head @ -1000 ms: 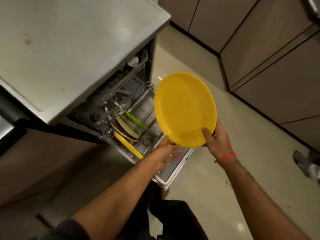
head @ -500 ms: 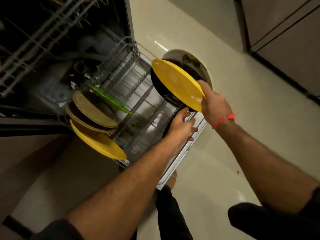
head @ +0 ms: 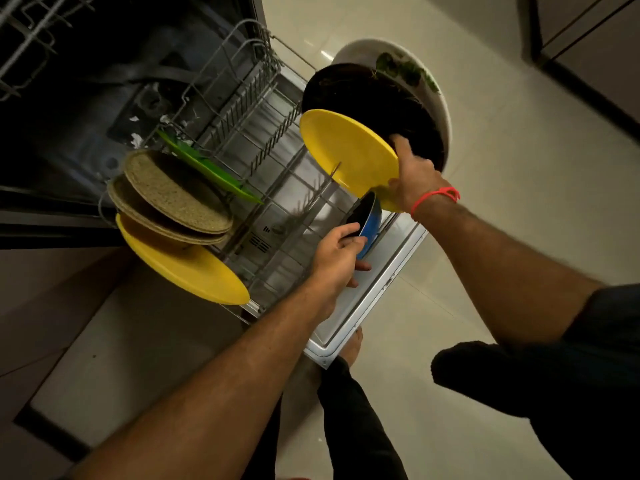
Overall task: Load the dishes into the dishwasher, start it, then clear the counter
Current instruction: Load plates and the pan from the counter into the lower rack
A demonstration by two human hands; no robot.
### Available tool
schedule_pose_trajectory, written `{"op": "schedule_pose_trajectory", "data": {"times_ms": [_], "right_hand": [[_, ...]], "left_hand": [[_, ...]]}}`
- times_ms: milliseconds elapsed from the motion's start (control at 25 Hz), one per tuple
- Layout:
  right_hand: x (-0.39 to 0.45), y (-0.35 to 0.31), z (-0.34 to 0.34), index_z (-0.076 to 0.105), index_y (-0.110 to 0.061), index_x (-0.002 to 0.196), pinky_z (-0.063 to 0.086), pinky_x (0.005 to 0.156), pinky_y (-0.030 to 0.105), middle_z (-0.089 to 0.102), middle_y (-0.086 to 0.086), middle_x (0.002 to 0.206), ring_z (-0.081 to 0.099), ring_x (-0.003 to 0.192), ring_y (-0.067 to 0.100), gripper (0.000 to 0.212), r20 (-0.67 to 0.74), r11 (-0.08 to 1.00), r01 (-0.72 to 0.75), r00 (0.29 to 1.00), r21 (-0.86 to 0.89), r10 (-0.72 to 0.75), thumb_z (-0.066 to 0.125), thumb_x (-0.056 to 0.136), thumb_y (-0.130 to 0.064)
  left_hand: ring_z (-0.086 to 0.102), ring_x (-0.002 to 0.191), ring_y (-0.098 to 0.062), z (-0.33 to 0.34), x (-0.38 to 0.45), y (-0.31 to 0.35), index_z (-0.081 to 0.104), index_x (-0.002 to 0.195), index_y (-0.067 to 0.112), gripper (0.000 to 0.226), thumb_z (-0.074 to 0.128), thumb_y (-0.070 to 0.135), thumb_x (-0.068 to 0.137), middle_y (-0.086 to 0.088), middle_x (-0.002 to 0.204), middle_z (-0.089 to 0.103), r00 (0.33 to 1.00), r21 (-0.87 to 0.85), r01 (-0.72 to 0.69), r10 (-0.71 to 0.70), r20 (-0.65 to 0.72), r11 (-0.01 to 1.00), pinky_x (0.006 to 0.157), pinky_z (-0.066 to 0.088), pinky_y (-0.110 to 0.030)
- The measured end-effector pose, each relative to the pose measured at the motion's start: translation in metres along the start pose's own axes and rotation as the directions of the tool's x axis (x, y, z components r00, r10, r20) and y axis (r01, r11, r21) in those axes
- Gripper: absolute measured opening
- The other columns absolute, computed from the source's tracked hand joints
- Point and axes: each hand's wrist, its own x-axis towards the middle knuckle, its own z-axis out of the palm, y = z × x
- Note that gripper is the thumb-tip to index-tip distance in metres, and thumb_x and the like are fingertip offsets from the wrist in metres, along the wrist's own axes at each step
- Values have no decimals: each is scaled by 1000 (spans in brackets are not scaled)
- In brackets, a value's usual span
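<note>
1. The right hand [head: 414, 178] is gripping a stack of three dishes by the edge: a yellow plate [head: 346, 152] nearest the lower rack [head: 263, 209], a black plate [head: 374, 105] behind it, and a white dish [head: 440, 102] with green scraps furthest from the rack; I am thinking the stack is the risk here, since one hand is pinching three rims together, tilted, over the open door [head: 367, 306], and a loosening thumb could be letting the back dishes slide off onto the floor.
2. The left hand [head: 337, 258] is curling its fingers round a blue bowl [head: 369, 225] at the near edge of the rack, just below the yellow plate; the plate's rim is sitting close to the bowl, perhaps touching, so I am expecting a knock if either hand is swinging carelessly; whether the bowl is already seated between the tines I cannot tell.
3. The scraps on the white dish could be dropping into the rack or onto the floor as it is being tipped.
4. The rack, pulled out over the door, is holding its load along its left side: a second yellow plate [head: 183, 268] at the near end, two speckled tan plates [head: 176, 195] leaning behind it, and a green plate [head: 207, 168] further in; the middle and right rows of tines are standing bare.
5. The upper rack [head: 27, 39] is showing only wire from where I am standing.
</note>
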Motion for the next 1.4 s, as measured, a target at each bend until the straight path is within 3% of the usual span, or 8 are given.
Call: {"op": "schedule_pose_trajectory", "data": {"times_ms": [160,280,400,560,680,880,1240,1400], "right_hand": [[-23,-1,-22,20,-30,154,50,93,56,50,17,140,56,117,41,79,-19,999,0,1000,34,1,65,90,-20],[-68,-12,-47,31,-24,153,45,100,44,50,15,144,53,125,36,65,-129,983,52,991,179,-29,55,94,-11],[-131,-47,-73,48,-13,142,46,94,30,64,14,124,63,110,33,51,-153,915,220,972,338,-177,56,93,-3],[-208,-124,-109,56,-14,134,55,88,42,69,3,105,68,89,21,42,-96,814,329,941,479,-324,54,94,-1],[-265,-198,-134,55,-19,135,55,88,36,71,1,109,67,88,13,41,-59,756,412,893,509,-446,53,96,-5],[-353,-334,-138,56,-34,130,53,94,39,72,-3,113,67,102,13,40,-51,618,604,735,503,-677,50,93,-18],[-500,-582,-51,56,-26,130,58,88,39,75,-7,99,72,85,9,40,-27,356,652,500,669,-866,53,95,-8],[-551,-657,-20,55,-25,131,57,84,31,74,-5,102,72,87,14,41,-14,316,643,453,698,-891,53,94,-6]], "left_hand": [[68,80,-14,-14,-18,13,57,135,25,32,55,19,104,5,123,65,997,-2,-58,58,-52,998,51,46,-21],[67,76,-9,-26,-56,39,58,133,24,30,52,18,105,7,123,66,986,26,-140,142,-84,990,49,48,-19],[71,85,-12,-41,-116,68,59,128,29,26,51,18,105,12,126,65,965,43,-231,234,-119,972,55,51,-24],[68,95,-13,-76,-210,90,56,133,23,31,49,11,105,13,123,64,920,63,-342,348,-181,938,62,53,-20],[68,88,-10,-118,-281,90,57,126,28,27,50,11,105,10,120,65,874,40,-406,401,-275,913,61,53,-19],[62,88,-16,-220,-392,66,54,129,5,32,48,-9,101,-5,110,65,709,6,-586,516,-481,811,69,56,-25],[67,89,-20,-454,-554,-39,56,128,21,33,52,1,102,-5,125,66,397,74,-704,478,-784,706,67,55,-25],[70,92,-23,-528,-603,-73,57,131,22,35,51,2,103,-5,127,65,334,66,-719,428,-840,692,84,60,-47]]}}
